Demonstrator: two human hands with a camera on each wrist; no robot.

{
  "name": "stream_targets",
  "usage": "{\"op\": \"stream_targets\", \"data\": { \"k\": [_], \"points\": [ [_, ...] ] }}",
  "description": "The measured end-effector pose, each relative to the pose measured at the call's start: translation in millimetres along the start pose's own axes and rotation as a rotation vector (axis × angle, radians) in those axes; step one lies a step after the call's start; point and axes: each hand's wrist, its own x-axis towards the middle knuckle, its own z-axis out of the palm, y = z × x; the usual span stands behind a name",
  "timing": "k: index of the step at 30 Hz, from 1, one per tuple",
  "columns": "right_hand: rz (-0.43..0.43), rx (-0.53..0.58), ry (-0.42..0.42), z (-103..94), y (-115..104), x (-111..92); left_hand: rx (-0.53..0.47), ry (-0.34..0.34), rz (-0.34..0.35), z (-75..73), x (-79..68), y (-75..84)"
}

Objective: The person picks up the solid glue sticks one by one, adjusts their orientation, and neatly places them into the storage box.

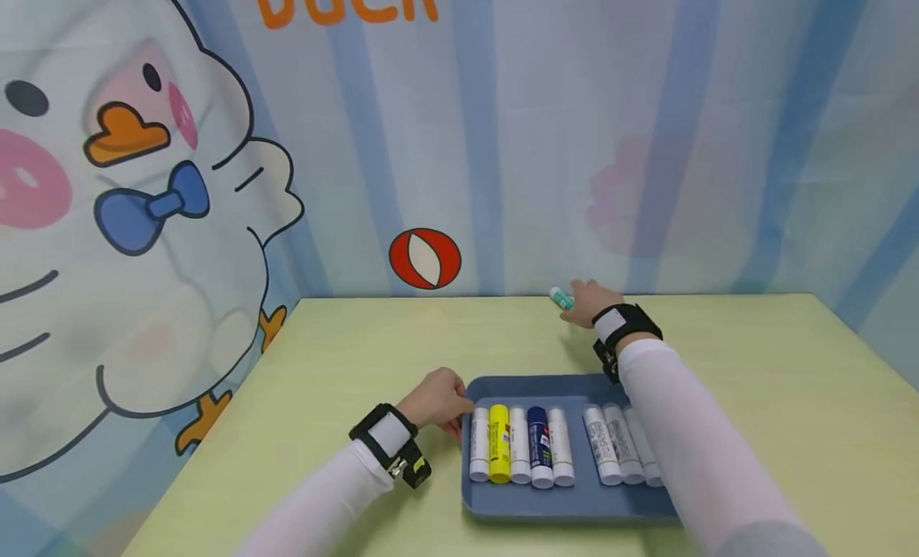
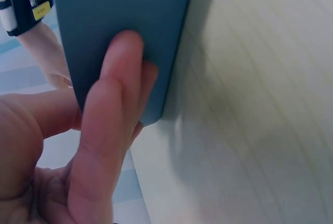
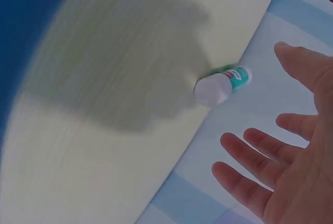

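At the tray's left far corner my left hand (image 1: 439,399) holds the blue-grey tray (image 1: 527,505). In the left wrist view its fingers (image 2: 99,130) lie along the tray's outer wall, with the thumb up at the rim. My right hand (image 1: 592,302) reaches to the back of the table, fingers spread and holding nothing. Beside it a green-and-white glue stick (image 3: 213,90) lies on its side at the table's far edge, apart from the fingertips in the right wrist view. Inside the tray lie a yellow glue stick (image 1: 498,445), a dark blue one (image 1: 540,449) and several white ones (image 1: 601,445).
The pale yellow table (image 1: 373,333) ends at a printed cloth backdrop (image 1: 531,142) with a large duck (image 1: 179,294) on the left. My right sleeve (image 1: 711,437) crosses over the tray's right part and hides it.
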Motion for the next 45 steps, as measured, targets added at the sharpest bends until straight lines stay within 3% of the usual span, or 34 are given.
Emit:
{"op": "stream_targets", "data": {
  "k": [7, 15, 21, 28, 34, 41, 45],
  "points": [
    [0.047, 0.003, -0.023, 19.5, 9.9, 30.8, -0.029, -0.005, -0.025, 1.7, 1.7, -2.6],
    [0.048, -0.003, -0.084, 22.0, 4.3, 44.6, -0.034, 0.006, -0.055, 0.2, 2.3, -1.4],
    [0.041, -0.032, -0.021, 22.3, 11.5, 37.9, -0.069, -0.016, -0.038, 8.1, 2.2, -1.6],
    [0.055, -0.034, -0.107, 14.1, 4.3, 42.3, -0.109, -0.034, 0.006, 2.9, 5.9, -8.6],
    [0.017, 0.009, -0.108, 3.7, 6.5, 42.3, -0.106, -0.056, -0.004, -1.6, 5.6, -5.6],
    [-0.041, 0.079, -0.087, -16.2, 11.9, 22.5, -0.075, -0.066, -0.017, -4.8, 4.0, -0.5],
    [-0.125, 0.107, -0.070, -26.7, 13.5, 3.2, -0.070, -0.081, -0.013, -3.1, 5.1, 0.7]
  ]
}}
